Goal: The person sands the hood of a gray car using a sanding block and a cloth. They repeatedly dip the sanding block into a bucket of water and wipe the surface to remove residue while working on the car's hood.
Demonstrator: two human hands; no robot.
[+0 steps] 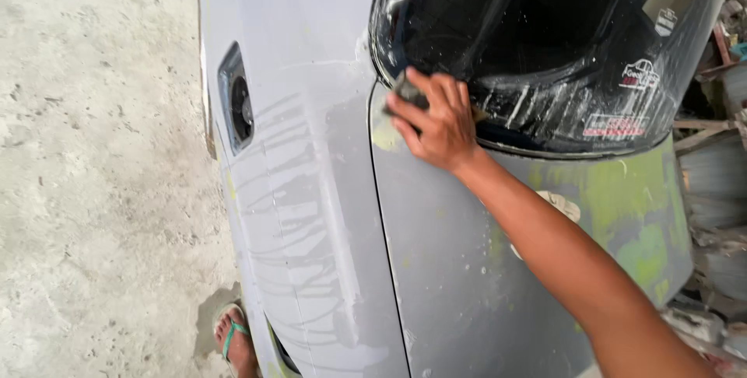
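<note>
Right hand (438, 123), fingers clamped on a sanding pad (410, 93), works the wet grey panel (459, 269) beside the glass (537, 43); a slip risks scratching it.

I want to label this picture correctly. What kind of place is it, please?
Probably a car body repair yard: a grey, unpainted car body with green filler patches, the right hand pressing a sanding pad at the rear window, rough concrete ground.
</note>
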